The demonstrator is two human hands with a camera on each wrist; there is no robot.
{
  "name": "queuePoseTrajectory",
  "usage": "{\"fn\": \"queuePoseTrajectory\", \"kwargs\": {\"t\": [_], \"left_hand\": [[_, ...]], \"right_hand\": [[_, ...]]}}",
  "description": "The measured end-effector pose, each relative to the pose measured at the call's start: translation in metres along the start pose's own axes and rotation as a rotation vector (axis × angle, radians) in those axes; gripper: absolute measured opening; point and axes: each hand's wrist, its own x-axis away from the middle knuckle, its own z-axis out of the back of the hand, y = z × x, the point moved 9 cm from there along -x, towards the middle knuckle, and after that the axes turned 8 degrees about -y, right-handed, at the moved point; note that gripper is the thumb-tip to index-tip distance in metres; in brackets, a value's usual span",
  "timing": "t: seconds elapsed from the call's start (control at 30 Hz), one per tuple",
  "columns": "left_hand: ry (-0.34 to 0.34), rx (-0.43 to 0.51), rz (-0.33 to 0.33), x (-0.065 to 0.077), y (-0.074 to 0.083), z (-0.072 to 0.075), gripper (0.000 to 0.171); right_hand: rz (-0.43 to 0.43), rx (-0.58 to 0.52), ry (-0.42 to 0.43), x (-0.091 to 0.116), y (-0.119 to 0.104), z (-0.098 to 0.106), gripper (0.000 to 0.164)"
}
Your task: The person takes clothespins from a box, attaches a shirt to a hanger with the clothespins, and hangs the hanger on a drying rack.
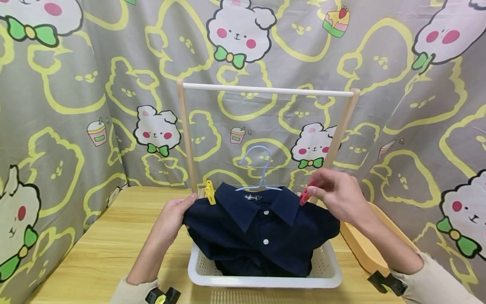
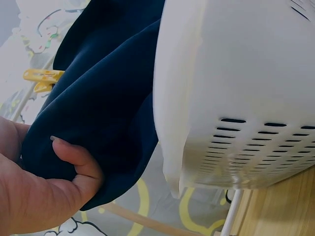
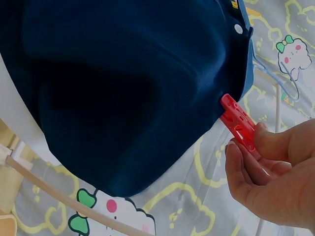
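Note:
A dark navy shirt with white buttons hangs on a light blue wire hanger, its lower part bunched in a white basket. At the shirt's left shoulder in the head view, my left hand grips the cloth, thumb curled over it in the left wrist view. A yellow clothespin is clipped beside the collar there. On the other shoulder, my right hand pinches a red clothespin between thumb and fingers; its tip meets the shirt's edge.
Behind the basket stands a wooden rack with a white top bar. A yellow-orange tray lies to the right, partly behind my right forearm. Cartoon-printed curtain surrounds the wood-grain table.

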Motion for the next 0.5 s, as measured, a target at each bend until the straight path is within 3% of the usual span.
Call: {"fn": "queuePoseTrajectory", "kwargs": {"t": [0.5], "left_hand": [[0.002, 0.004, 0.0, 0.0004, -0.0001, 0.0013, 0.051]], "right_hand": [[-0.003, -0.005, -0.019, -0.0016, -0.0002, -0.0064, 0.007]]}}
